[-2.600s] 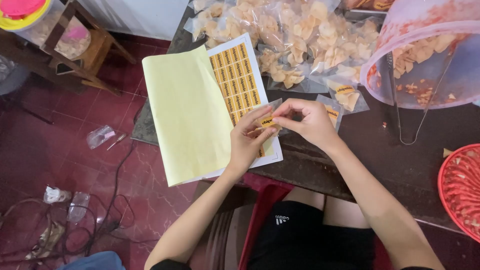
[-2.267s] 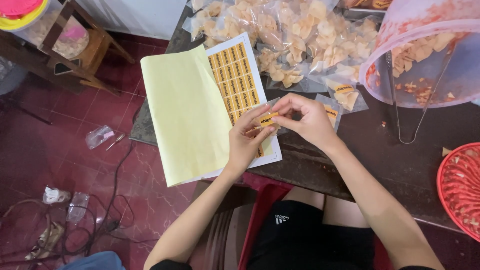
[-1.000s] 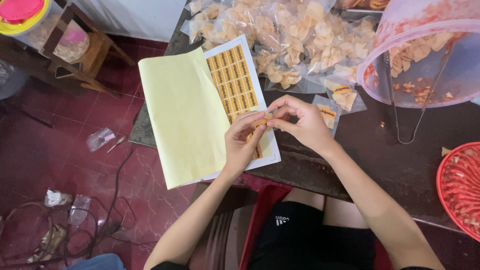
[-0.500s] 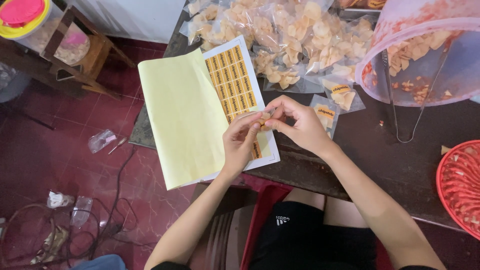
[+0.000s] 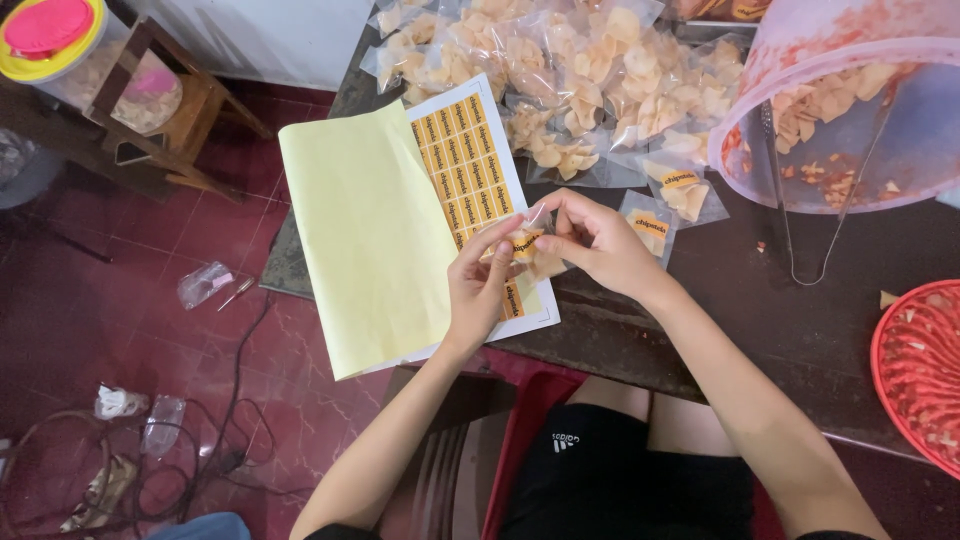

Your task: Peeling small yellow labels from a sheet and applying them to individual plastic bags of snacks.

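Desk (image 5: 760, 300) of dark wood carries a heap of clear chip bags (image 5: 570, 80), a pink plastic tub (image 5: 850, 110) with metal tongs (image 5: 800, 200), and a yellow backing sheet (image 5: 370, 230) folded off a label sheet (image 5: 465, 170). Left hand (image 5: 480, 285) and right hand (image 5: 595, 245) are both pinched shut on one small chip bag (image 5: 530, 250) with an orange sticker, held just above the label sheet's lower corner

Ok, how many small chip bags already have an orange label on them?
3: one bag held between the left hand and right hand, two on the table, at and. Others may be hidden in the pile.
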